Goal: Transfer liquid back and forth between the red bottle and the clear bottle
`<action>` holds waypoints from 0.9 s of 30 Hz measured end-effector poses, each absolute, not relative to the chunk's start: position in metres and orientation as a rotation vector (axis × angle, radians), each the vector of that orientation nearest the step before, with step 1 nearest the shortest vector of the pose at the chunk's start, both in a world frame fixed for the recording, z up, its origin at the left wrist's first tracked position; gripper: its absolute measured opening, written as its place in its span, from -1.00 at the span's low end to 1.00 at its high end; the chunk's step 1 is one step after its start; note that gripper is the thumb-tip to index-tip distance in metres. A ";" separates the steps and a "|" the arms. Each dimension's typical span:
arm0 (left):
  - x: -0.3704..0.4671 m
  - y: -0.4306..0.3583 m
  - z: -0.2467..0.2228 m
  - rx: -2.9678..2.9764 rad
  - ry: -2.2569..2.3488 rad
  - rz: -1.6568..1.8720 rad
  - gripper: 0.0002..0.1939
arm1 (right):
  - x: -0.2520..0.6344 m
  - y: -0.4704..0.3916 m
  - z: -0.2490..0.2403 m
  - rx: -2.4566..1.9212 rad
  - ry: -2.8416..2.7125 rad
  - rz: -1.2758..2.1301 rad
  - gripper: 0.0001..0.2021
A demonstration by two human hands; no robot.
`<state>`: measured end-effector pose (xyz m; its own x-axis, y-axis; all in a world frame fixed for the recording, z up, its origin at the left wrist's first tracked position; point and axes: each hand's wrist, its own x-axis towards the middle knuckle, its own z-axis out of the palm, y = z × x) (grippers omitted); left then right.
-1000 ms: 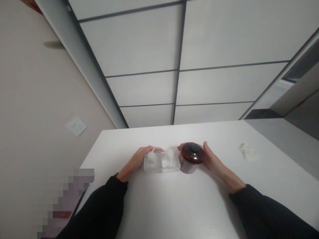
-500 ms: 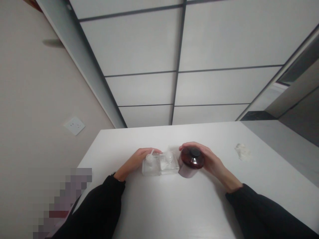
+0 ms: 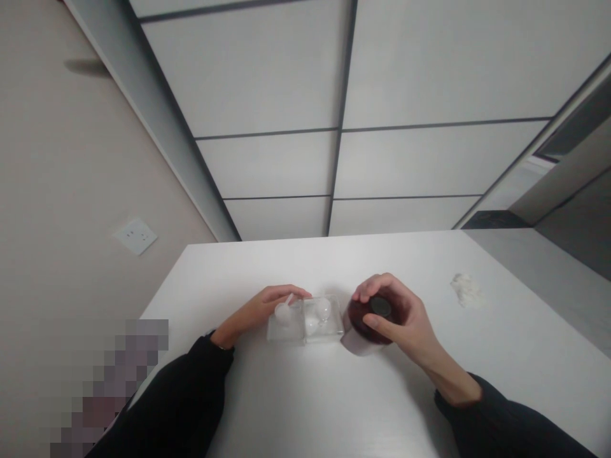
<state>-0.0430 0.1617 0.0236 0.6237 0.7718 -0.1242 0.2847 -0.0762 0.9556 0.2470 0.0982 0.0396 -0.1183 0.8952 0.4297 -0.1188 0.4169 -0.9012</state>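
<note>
A clear plastic box with two compartments (image 3: 331, 329) sits on the white table. In each compartment there is a small white round-headed item, and the left one (image 3: 283, 312) has a thin stem pointing up, like a small scoop. My left hand (image 3: 267, 304) lies along the box's back left side, fingers stretched out and touching it; the thumb is hard to see. Just right of the box stands a jar (image 3: 359, 343) with a pale body and a dark red-brown lid (image 3: 363, 316) topped by a round grey disc. My right hand (image 3: 398, 312) wraps its thumb and fingers around the lid from above.
A crumpled white tissue-like piece (image 3: 465, 289) lies on the right part of the white table (image 3: 286, 407). Behind the table rise white panelled doors (image 3: 267, 165). A wall socket (image 3: 137, 236) is on the left wall.
My right hand has moved from behind and beside the jar to a grip over its lid. The jar has shifted slightly right, away from the box. My left hand stays by the box.
</note>
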 end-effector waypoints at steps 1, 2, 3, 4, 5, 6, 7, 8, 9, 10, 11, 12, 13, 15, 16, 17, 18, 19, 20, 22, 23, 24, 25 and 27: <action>-0.043 0.161 0.025 1.656 0.874 0.496 -0.44 | 0.245 0.097 0.040 -0.745 -1.407 1.006 -0.72; -0.043 0.160 0.026 1.661 0.863 0.485 -0.44 | 0.243 0.096 0.040 -0.744 -1.394 0.995 -0.71; -0.044 0.159 0.028 1.666 0.853 0.471 -0.43 | 0.242 0.095 0.039 -0.742 -1.381 0.984 -0.71; -0.044 0.159 0.029 1.669 0.844 0.457 -0.43 | 0.241 0.094 0.039 -0.743 -1.370 0.973 -0.71; -0.045 0.158 0.031 1.671 0.837 0.444 -0.43 | 0.240 0.093 0.038 -0.745 -1.359 0.961 -0.71; -0.045 0.157 0.032 1.672 0.830 0.433 -0.43 | 0.239 0.092 0.037 -0.747 -1.349 0.950 -0.71; -0.046 0.156 0.032 1.674 0.825 0.424 -0.43 | 0.239 0.092 0.036 -0.749 -1.340 0.939 -0.72; -0.047 0.155 0.033 1.676 0.821 0.418 -0.45 | 0.239 0.091 0.035 -0.751 -1.331 0.931 -0.72; -0.047 0.154 0.033 1.678 0.820 0.415 -0.47 | 0.238 0.091 0.035 -0.751 -1.324 0.924 -0.72; -0.048 0.152 0.033 1.680 0.822 0.411 -0.49 | 0.238 0.091 0.034 -0.750 -1.319 0.919 -0.72; -0.049 0.151 0.032 1.681 0.824 0.408 -0.50 | 0.238 0.091 0.034 -0.749 -1.314 0.916 -0.72; -0.049 0.150 0.032 1.680 0.826 0.403 -0.51 | 0.238 0.091 0.034 -0.747 -1.310 0.914 -0.73; -0.050 0.149 0.031 1.679 0.827 0.398 -0.50 | 0.238 0.091 0.034 -0.744 -1.308 0.912 -0.73; -0.051 0.148 0.029 1.676 0.829 0.388 -0.49 | 0.238 0.091 0.035 -0.740 -1.306 0.908 -0.73; -0.052 0.147 0.028 1.676 0.829 0.384 -0.48 | 0.237 0.091 0.035 -0.738 -1.306 0.905 -0.74; -0.052 0.147 0.028 1.677 0.829 0.381 -0.47 | 0.237 0.091 0.035 -0.736 -1.308 0.902 -0.74; -0.052 0.148 0.027 1.679 0.828 0.378 -0.46 | 0.237 0.091 0.035 -0.733 -1.311 0.899 -0.74; -0.052 0.148 0.027 1.681 0.824 0.374 -0.45 | 0.238 0.091 0.035 -0.727 -1.315 0.896 -0.74; -0.053 0.148 0.027 1.682 0.820 0.370 -0.43 | 0.238 0.092 0.035 -0.721 -1.322 0.894 -0.74; -0.053 0.149 0.027 1.682 0.810 0.360 -0.39 | 0.240 0.092 0.034 -0.709 -1.343 0.891 -0.75; -0.053 0.149 0.028 1.681 0.808 0.356 -0.38 | 0.241 0.093 0.033 -0.707 -1.356 0.892 -0.75; -0.053 0.149 0.028 1.679 0.806 0.354 -0.37 | 0.243 0.093 0.033 -0.707 -1.373 0.893 -0.75; -0.053 0.149 0.028 1.677 0.806 0.351 -0.37 | 0.244 0.094 0.032 -0.709 -1.393 0.895 -0.75; -0.053 0.150 0.027 1.673 0.806 0.346 -0.36 | 0.247 0.094 0.032 -0.715 -1.440 0.904 -0.72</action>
<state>-0.0529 0.1498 0.0272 0.7167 0.6704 -0.1921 0.3221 -0.0740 0.9438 0.2475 0.0943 0.0320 -0.0795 0.8563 0.5104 -0.0869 0.5041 -0.8593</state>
